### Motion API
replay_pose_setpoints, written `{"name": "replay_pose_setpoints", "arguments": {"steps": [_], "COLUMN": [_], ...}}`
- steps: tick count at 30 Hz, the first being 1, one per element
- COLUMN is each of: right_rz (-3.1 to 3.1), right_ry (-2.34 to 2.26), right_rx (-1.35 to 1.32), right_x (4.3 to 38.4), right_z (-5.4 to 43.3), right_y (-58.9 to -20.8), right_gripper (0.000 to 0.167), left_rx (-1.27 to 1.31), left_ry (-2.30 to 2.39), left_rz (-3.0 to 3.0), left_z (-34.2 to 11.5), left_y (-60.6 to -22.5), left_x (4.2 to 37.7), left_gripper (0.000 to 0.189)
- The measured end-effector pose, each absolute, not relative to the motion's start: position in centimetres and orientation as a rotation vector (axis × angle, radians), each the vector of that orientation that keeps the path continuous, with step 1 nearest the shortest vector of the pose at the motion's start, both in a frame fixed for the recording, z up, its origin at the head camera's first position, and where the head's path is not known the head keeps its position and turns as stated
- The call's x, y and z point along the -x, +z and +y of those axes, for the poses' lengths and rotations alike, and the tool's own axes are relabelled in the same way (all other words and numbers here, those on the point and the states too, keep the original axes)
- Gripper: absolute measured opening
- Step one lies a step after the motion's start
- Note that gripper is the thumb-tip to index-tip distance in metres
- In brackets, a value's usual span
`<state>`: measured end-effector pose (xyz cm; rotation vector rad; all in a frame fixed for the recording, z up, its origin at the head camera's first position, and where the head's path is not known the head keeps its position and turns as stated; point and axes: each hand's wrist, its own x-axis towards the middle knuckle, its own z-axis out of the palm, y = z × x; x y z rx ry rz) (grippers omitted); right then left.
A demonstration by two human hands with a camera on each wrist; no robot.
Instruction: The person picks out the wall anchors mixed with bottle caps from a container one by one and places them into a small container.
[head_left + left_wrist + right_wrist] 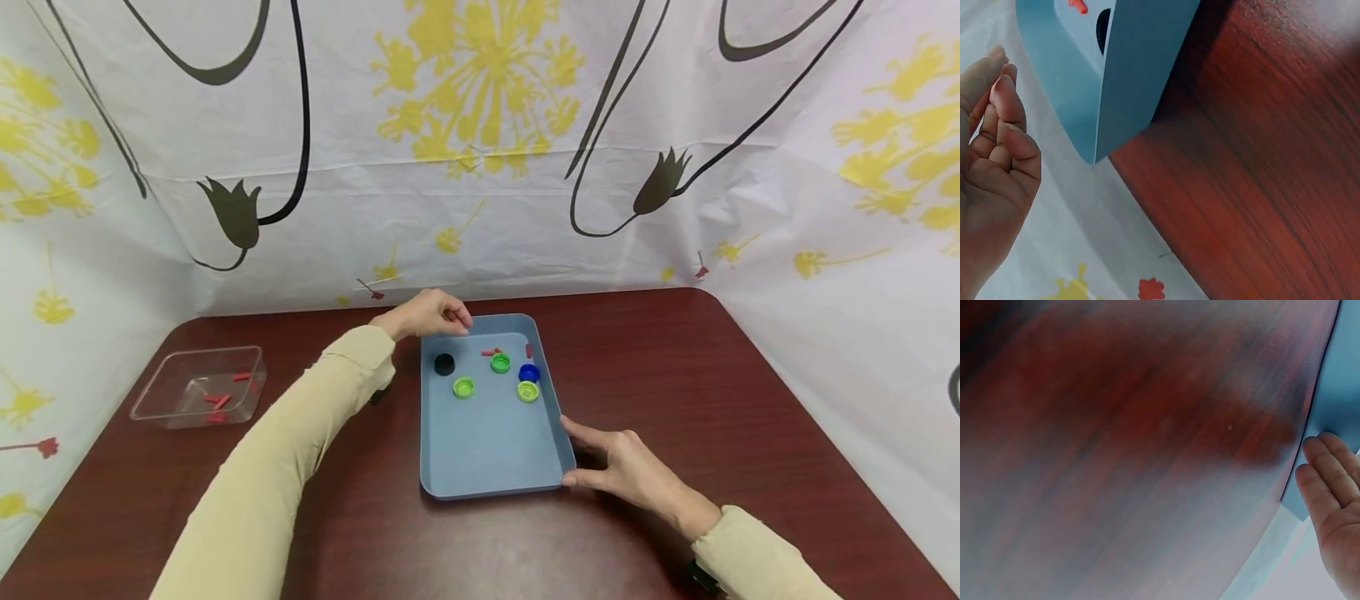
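A blue-grey tray lies on the table, its short side facing me. In it are a black cap, a green cap, a light green cap, a blue cap and a yellow-green cap. A few small red pieces lie at its far end. My left hand hovers by the far left corner, fingers loosely bent and thumb near the index fingertip, nothing visible between them. My right hand touches the near right corner with fairly straight fingers and thumb.
A clear plastic box with several small red pieces stands at the left of the dark red wooden table. White cloth with printed flowers hangs behind the table and along both sides.
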<state>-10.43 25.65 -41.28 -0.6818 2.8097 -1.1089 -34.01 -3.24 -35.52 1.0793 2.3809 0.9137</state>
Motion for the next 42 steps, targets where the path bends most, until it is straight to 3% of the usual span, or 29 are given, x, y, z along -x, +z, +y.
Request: {"name": "replay_pose_setpoints", "arguments": {"steps": [28,42], "right_rz": [2.820,2.823], "right_ry": [-1.083,-1.104], "right_rx": [0.683,0.684], "right_x": [10.6,10.3], "right_z": [25.8,25.6], "right_y": [-41.0,-41.1], "right_gripper": [0.077,0.076], "left_rx": [-1.041,-1.202], "left_ry": [0.855,0.617], "left_rz": [2.364,2.192], "left_z": [-1.1,0.8], "left_y": [-36.7,-36.9], "left_x": [34.9,36.4], "left_gripper": [0.019,0.024]}}
